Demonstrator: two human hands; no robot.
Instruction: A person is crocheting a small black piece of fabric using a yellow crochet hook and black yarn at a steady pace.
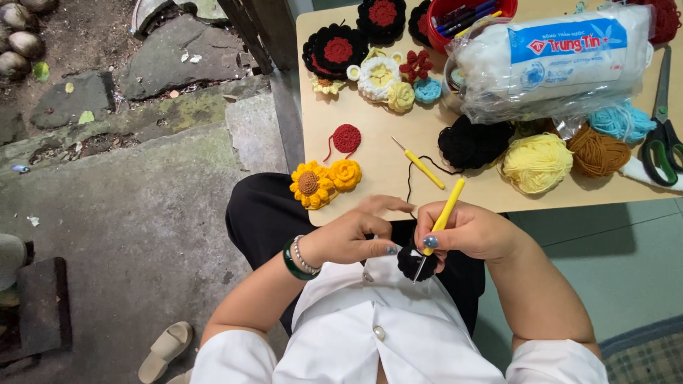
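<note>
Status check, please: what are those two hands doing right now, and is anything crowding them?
Right hand grips yellow crochet hook. Left hand pinches black crochet piece. Black yarn ball on table; nothing crowding the hands.

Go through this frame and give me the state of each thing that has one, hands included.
Left hand: pinching the black crochet piece.
Right hand: gripping the yellow crochet hook, tip in the piece.
Spare yellow hook: lying loose on the table.
Scissors: closed, flat.
Black yarn ball: strand trailing toward the hands.
Stuffing bag: lying on its side.
</note>
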